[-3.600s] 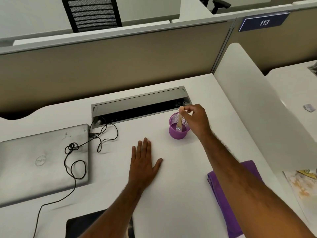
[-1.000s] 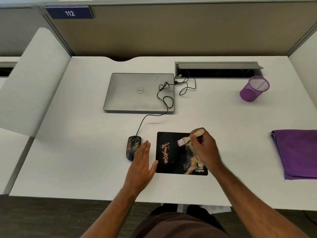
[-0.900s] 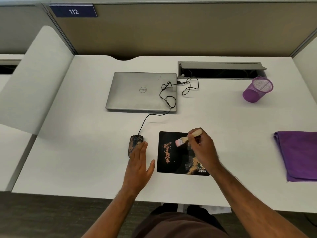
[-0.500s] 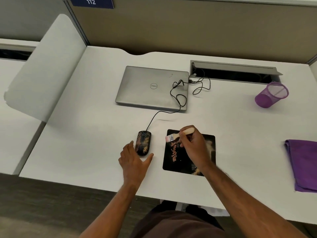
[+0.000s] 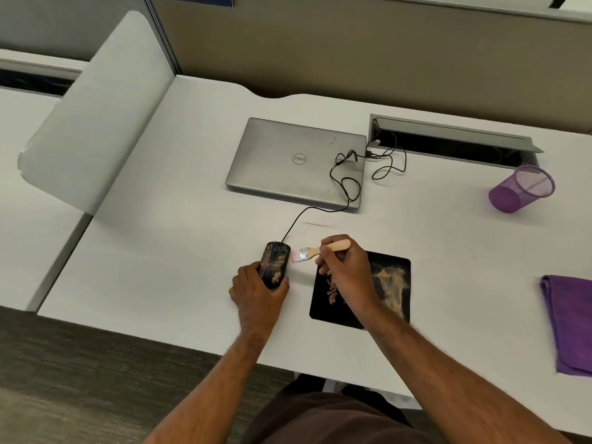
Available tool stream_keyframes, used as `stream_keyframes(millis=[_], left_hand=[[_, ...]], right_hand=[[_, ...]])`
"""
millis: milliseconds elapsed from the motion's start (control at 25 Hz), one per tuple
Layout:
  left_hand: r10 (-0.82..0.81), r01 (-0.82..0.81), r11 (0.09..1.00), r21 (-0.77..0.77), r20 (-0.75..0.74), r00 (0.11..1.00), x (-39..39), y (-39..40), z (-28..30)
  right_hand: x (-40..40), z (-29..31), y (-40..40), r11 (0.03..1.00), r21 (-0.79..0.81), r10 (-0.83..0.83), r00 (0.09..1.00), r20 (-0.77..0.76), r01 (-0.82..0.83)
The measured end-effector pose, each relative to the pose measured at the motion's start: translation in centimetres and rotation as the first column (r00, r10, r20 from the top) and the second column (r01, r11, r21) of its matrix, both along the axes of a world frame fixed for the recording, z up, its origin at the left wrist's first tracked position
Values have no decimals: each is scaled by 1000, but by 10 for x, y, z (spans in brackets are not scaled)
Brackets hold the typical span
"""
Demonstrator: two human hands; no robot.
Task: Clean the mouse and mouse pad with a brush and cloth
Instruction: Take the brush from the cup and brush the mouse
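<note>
A black wired mouse [image 5: 275, 263] smeared with orange dust lies on the white desk, left of a black mouse pad [image 5: 384, 283] that carries orange dust patches. My left hand [image 5: 256, 293] grips the mouse from its near end, fingers on both sides. My right hand [image 5: 347, 270] holds a small wooden-handled brush [image 5: 320, 249] above the pad's left edge, its pink bristles pointing left and almost touching the mouse's right side. A folded purple cloth [image 5: 570, 322] lies at the desk's right edge.
A shut silver laptop [image 5: 294, 161] sits behind the mouse, the mouse cable [image 5: 346, 187] looping over it to an open cable tray [image 5: 455, 139]. A purple mesh cup [image 5: 522, 193] stands at the back right. A white divider panel [image 5: 96, 110] bounds the left side.
My left hand went from lying flat beside the mouse to gripping it. My right hand carried the brush left from over the pad to the mouse's side. The view shifted left.
</note>
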State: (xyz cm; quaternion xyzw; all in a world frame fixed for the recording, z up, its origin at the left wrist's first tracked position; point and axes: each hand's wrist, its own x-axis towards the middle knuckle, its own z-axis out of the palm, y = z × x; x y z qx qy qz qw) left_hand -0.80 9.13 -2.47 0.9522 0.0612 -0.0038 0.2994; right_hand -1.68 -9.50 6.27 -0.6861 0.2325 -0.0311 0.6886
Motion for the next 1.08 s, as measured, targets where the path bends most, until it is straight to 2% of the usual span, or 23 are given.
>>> stream_keyframes(millis=[320,600,1080], left_hand=[[1,2,999,-42,75,997,4,11,9],[13,-2,996,-89,118,993,11,15,22],[18,1,995,-103,179,984,21,17,33]], right_hand=[[10,16,-1,997,-77,24,999,-34,-26],[18,20,11,986,-112,130,990,55,-123],[27,22,27,970,-193,165,983,75,-148]])
